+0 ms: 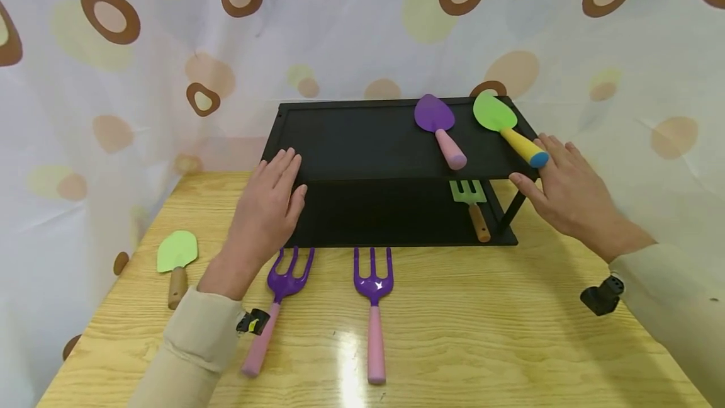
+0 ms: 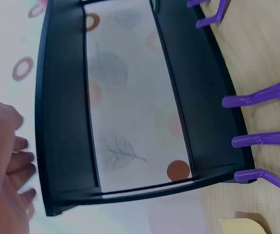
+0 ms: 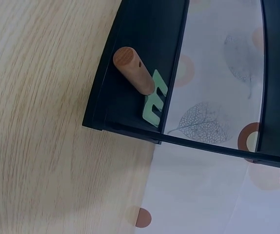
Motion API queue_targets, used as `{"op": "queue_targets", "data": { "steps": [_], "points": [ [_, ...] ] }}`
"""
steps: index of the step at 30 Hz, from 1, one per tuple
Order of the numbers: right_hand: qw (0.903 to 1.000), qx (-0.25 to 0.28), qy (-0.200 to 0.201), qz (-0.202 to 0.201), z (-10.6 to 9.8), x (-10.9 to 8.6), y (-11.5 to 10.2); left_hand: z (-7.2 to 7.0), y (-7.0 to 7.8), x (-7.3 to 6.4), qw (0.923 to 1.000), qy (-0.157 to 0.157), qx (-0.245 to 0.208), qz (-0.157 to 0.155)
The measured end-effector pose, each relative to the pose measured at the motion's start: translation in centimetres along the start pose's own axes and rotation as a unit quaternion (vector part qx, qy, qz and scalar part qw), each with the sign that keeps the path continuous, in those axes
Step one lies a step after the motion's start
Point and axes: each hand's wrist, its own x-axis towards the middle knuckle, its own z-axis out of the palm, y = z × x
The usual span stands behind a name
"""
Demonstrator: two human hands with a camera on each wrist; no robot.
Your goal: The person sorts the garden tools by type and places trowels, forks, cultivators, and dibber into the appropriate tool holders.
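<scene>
A black two-tier shelf (image 1: 351,140) stands on the table. My left hand (image 1: 266,206) lies at the top tier's left front corner, fingers straight and thumb apart. At the right front corner is my right hand (image 1: 574,200), its fingers extended along the side and its thumb near the front edge. Neither hand holds anything; firm contact is hard to judge. On the top tier lie a purple trowel (image 1: 435,115) with a pink handle and a green trowel (image 1: 495,112) with a yellow handle. A green hand fork (image 3: 152,105) with a wooden handle lies on the lower tier.
Two purple hand forks (image 1: 374,285) with pink handles lie on the wooden table (image 1: 481,332) before the shelf, tines toward it. A light green trowel (image 1: 178,252) with a wooden handle lies left of my left forearm. A patterned curtain (image 1: 351,30) hangs behind.
</scene>
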Motion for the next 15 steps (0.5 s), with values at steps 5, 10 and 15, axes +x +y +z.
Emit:
{"op": "queue_targets", "data": {
  "steps": [5,10,15],
  "points": [
    [1.0,-0.001,0.005,0.001,0.0,-0.1,-0.1,0.1,1.2,-0.8,0.9949,0.05,-0.034,0.08],
    [0.9999,-0.004,0.009,-0.003,0.1,-0.1,0.0,0.1,2.1,-1.6,0.9913,0.056,-0.039,0.113],
    [0.9999,-0.008,0.009,-0.002,0.0,0.0,-0.1,0.4,2.7,-2.3,0.9894,0.059,-0.042,0.126]
  ]
}}
